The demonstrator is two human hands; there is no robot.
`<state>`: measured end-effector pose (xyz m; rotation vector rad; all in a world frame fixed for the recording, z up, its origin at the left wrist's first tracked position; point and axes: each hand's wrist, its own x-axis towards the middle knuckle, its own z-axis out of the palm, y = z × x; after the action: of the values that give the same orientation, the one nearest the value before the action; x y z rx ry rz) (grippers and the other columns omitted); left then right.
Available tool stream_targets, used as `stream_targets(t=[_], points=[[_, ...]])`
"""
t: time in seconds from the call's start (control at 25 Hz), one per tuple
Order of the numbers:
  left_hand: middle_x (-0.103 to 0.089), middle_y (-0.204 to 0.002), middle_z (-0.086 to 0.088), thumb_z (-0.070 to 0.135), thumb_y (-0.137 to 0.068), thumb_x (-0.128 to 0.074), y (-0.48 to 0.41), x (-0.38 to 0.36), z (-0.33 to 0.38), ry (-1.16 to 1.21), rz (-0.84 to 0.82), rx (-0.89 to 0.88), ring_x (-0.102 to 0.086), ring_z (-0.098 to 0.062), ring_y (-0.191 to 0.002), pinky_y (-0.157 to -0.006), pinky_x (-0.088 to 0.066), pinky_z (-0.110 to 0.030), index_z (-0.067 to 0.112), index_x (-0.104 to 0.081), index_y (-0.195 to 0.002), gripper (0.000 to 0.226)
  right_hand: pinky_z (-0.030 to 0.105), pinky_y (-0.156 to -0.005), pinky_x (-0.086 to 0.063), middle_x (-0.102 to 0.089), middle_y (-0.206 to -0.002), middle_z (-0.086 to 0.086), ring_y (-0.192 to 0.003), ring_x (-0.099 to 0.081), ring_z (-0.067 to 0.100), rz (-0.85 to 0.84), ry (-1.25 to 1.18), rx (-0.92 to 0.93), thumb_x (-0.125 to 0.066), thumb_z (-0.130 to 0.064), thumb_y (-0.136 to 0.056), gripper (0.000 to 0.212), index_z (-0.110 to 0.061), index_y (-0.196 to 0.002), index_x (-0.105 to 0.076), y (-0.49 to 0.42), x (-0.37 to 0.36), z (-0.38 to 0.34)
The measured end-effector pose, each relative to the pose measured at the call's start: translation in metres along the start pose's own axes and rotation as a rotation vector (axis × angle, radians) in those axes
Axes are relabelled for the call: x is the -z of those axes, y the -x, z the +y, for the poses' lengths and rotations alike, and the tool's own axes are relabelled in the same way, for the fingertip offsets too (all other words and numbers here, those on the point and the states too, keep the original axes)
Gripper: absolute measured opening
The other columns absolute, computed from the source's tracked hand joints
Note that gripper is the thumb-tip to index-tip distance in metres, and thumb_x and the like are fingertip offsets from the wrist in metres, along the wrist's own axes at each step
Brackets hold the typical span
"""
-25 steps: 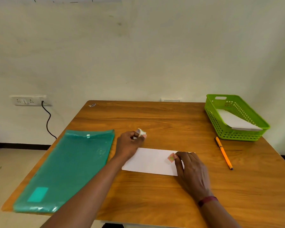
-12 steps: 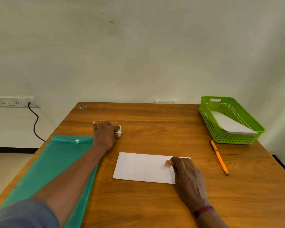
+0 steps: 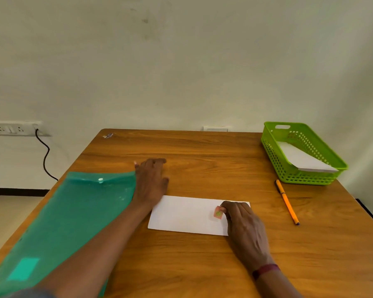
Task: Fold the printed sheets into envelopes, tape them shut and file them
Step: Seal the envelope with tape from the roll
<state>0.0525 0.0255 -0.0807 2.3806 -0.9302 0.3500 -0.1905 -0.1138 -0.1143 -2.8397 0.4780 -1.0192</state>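
A white folded envelope lies flat on the wooden table in front of me. Near its right end my right hand pinches a small pink and green piece of tape against the paper with curled fingertips. My left hand lies further back, between the envelope and the teal plastic folder, with its fingers stretched out and blurred. The tape roll is not visible; it may be hidden under that hand.
A green basket at the back right holds a white folded sheet. An orange pen lies in front of it. A small scrap sits at the far left corner. A wall socket with a black cable is at the left.
My left hand carried the white tape roll away from the envelope toward the back left, and the roll is now out of sight. The right hand stayed on the tape piece.
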Motion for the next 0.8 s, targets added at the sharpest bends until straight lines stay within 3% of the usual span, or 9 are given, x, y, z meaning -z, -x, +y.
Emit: stream_targets(t=[0.16, 0.28, 0.4, 0.6, 0.72, 0.8], points=[[-0.052, -0.133, -0.004, 0.024, -0.088, -0.07, 0.049, -0.014, 0.059, 0.168, -0.079, -0.139, -0.044, -0.021, -0.127, -0.107, -0.04, -0.038, 0.022, -0.052, -0.131, 0.046, 0.025, -0.056, -0.052, -0.066, -0.095, 0.001, -0.08, -0.063, 0.016, 0.008, 0.007, 0.005, -0.072, -0.008, -0.08, 0.035, -0.019, -0.11, -0.057, 0.001, 0.004, 0.0], [-0.046, -0.14, 0.002, 0.033, -0.093, -0.063, 0.078, -0.03, 0.088, 0.227, -0.168, -0.176, -0.04, -0.014, -0.13, -0.105, -0.037, -0.025, 0.028, -0.047, -0.136, 0.046, 0.026, -0.06, -0.049, -0.065, -0.094, 0.0, -0.083, -0.06, 0.017, 0.068, -0.038, -0.005, -0.061, -0.006, -0.086, 0.024, -0.018, -0.107, -0.058, -0.001, 0.006, 0.0], [-0.047, -0.137, 0.006, 0.037, -0.097, -0.055, 0.095, -0.038, 0.108, 0.242, -0.194, -0.205, -0.042, -0.01, -0.127, -0.099, -0.034, -0.016, 0.027, -0.048, -0.135, 0.041, 0.023, -0.062, -0.045, -0.065, -0.094, 0.0, -0.084, -0.059, 0.018, 0.097, -0.106, -0.115, -0.07, -0.002, -0.081, 0.028, -0.016, -0.103, -0.061, 0.0, 0.011, 0.006], [-0.051, -0.135, 0.002, 0.032, -0.098, -0.053, 0.103, -0.046, 0.133, 0.204, -0.22, -0.327, -0.044, -0.013, -0.127, -0.105, -0.037, -0.024, 0.021, -0.052, -0.135, 0.039, 0.024, -0.066, -0.043, -0.062, -0.094, -0.003, -0.084, -0.055, 0.015, 0.047, -0.118, -0.316, -0.063, -0.008, -0.09, 0.013, -0.019, -0.096, -0.065, 0.01, 0.027, 0.054], [-0.049, -0.141, 0.001, 0.034, -0.1, -0.049, 0.101, -0.052, 0.142, 0.166, -0.26, -0.35, -0.04, -0.015, -0.133, -0.117, -0.029, -0.032, 0.019, -0.05, -0.139, 0.041, 0.022, -0.069, -0.041, -0.064, -0.095, -0.004, -0.086, -0.057, 0.013, 0.007, -0.277, -0.505, -0.056, -0.01, -0.094, 0.014, -0.02, -0.092, -0.067, 0.006, 0.026, 0.076], [-0.046, -0.147, 0.0, 0.038, -0.102, -0.044, 0.098, -0.055, 0.145, 0.114, -0.279, -0.35, -0.036, -0.015, -0.138, -0.121, -0.019, -0.034, 0.02, -0.047, -0.141, 0.044, 0.025, -0.072, -0.044, -0.064, -0.097, -0.004, -0.089, -0.058, 0.014, -0.047, -0.287, -0.501, -0.054, -0.012, -0.096, 0.015, -0.019, -0.095, -0.067, 0.0, 0.022, 0.082]])
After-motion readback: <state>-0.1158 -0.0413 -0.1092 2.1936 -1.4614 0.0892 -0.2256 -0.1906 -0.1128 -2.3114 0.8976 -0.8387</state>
